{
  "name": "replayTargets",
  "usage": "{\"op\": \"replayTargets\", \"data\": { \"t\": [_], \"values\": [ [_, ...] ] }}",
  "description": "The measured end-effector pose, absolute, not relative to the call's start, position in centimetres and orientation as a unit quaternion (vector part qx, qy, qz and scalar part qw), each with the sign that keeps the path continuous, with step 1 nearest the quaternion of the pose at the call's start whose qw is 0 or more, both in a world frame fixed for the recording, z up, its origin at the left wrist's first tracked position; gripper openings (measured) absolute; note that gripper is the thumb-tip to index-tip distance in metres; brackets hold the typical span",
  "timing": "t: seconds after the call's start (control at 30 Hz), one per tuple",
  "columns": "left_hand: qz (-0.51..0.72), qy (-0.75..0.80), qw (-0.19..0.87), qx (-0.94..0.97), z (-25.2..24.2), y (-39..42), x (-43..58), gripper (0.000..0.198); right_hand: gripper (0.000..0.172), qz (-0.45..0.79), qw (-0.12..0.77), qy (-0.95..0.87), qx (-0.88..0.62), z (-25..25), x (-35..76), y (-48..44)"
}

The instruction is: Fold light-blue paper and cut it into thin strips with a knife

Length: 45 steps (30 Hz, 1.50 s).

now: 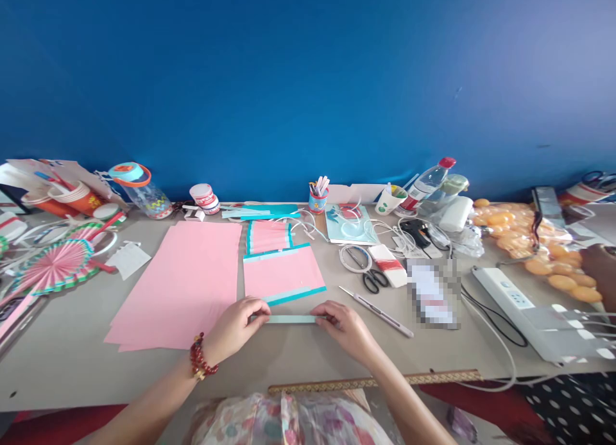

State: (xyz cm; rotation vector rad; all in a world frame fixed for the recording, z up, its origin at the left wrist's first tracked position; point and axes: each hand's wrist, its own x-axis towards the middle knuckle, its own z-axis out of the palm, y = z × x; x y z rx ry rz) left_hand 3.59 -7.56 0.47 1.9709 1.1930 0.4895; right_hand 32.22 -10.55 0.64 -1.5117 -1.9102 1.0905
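Note:
A narrow pale green paper strip [292, 319] stretches between my two hands, just above or on the table in front of me. My left hand [242, 323] pinches its left end, and the fingers of my right hand [342, 326] are closed on its right end. Just beyond the strip lies a pink paper sheet [283, 275] with teal bands on its near and far edges. Behind that is a smaller pleated pink paper [270, 237] with teal borders. To the left, large pink sheets [187, 281] lie in a loose stack beside my left hand.
A craft knife [378, 311] lies right of my right hand, with black scissors [375, 281] beyond it. A power strip [517, 310] with cables stands at the right. Paper fans [55, 265] lie at the left. A plastic bottle [428, 185] and cups stand along the blue wall [308, 92].

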Motion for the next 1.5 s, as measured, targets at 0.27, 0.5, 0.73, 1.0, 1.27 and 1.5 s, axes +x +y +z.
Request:
{"op": "replayTargets", "data": {
  "t": [0.27, 0.5, 0.73, 1.0, 1.27, 1.5],
  "values": [
    [0.220, 0.465, 0.319, 0.796, -0.1, -7.1, 3.7, 0.016, 0.018, 0.382, 0.254, -0.683, -0.569, 0.0, 32.9, -10.5],
    [0.208, 0.477, 0.308, 0.796, 0.0, -7.3, 3.9, 0.017, 0.019, 0.410, 0.268, -0.653, -0.578, -0.3, 33.5, -10.6],
    [0.261, 0.491, 0.302, 0.774, 0.7, -7.2, 4.2, 0.017, 0.016, 0.433, 0.274, -0.639, -0.573, 0.1, 33.7, -11.2],
    [0.303, 0.486, 0.279, 0.771, 0.9, -6.2, 4.8, 0.021, 0.015, 0.463, 0.271, -0.624, -0.568, 0.0, 33.4, -12.0],
    [0.267, 0.492, 0.283, 0.779, 2.0, -5.0, 4.0, 0.019, 0.014, 0.427, 0.281, -0.631, -0.584, 0.3, 32.9, -11.4],
    [0.247, 0.445, 0.221, 0.832, 2.0, -5.8, 5.9, 0.019, 0.015, 0.424, 0.278, -0.649, -0.567, 0.6, 32.4, -10.9]
  ]
}}
